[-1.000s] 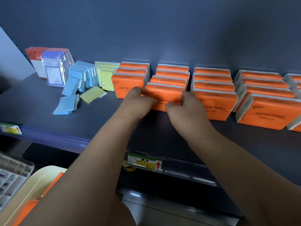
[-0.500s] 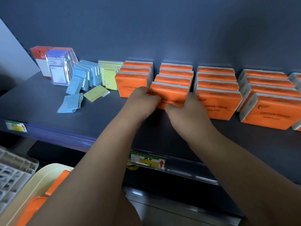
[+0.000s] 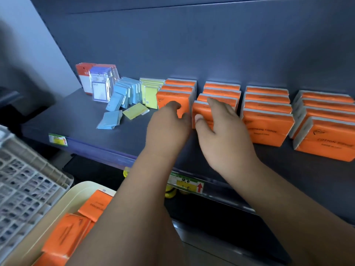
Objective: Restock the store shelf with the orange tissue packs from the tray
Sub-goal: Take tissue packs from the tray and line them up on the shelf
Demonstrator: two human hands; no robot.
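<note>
- Change since a second ago: both grips, then clamped on the ends of the front orange pack (image 3: 202,110) of the second column, have loosened. That pack stands upright at the near end of its column on the shelf (image 3: 76,116).
- left grip (image 3: 169,125): released, fingers loosely curled, holding nothing. The forefinger tip is in front of the first column's front pack (image 3: 166,97); whether they touch cannot be told.
- right grip (image 3: 222,131): released, fingers laid nearly straight over the top of the front orange pack, thumb against its near face.
- third column (image 3: 267,121) and fourth column (image 3: 324,143): upright orange packs, to the right.
- loose orange packs (image 3: 65,233): lying flat in the cream tray (image 3: 76,191), near left, below the shelf.
- blue packets (image 3: 124,91), yellow packets (image 3: 149,91): far left on the shelf, a few toppled.
- grey crate (image 3: 25,185): left of the tray.
- price label (image 3: 189,184): on the shelf's near edge.
</note>
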